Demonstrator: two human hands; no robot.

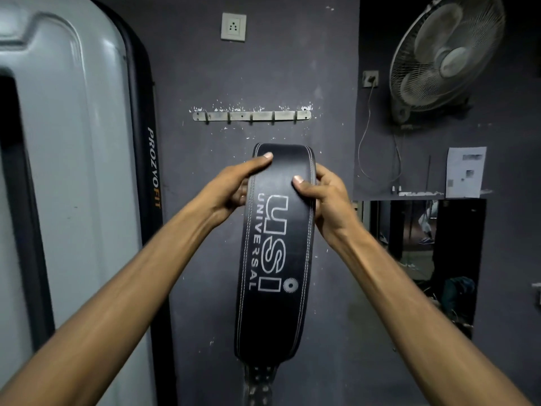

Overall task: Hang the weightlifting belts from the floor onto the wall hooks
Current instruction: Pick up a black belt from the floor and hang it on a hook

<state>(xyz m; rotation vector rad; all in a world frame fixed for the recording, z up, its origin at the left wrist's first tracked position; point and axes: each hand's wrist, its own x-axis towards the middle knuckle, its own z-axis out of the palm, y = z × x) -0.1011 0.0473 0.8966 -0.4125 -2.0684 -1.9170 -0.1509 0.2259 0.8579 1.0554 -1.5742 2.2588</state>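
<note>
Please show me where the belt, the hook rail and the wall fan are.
belt [275, 259]: head view, on the printed face.
hook rail [263, 116]: head view, middle of bar.
wall fan [450, 58]: head view, centre of grille.

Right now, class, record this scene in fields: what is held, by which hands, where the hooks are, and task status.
Belt: black weightlifting belt, held upright before the wall
Left hand: grips its left edge
Right hand: grips its right edge
Hook rack: on the wall, above the belt
Status: belt not yet hung
Wall extras: fan, socket
</note>
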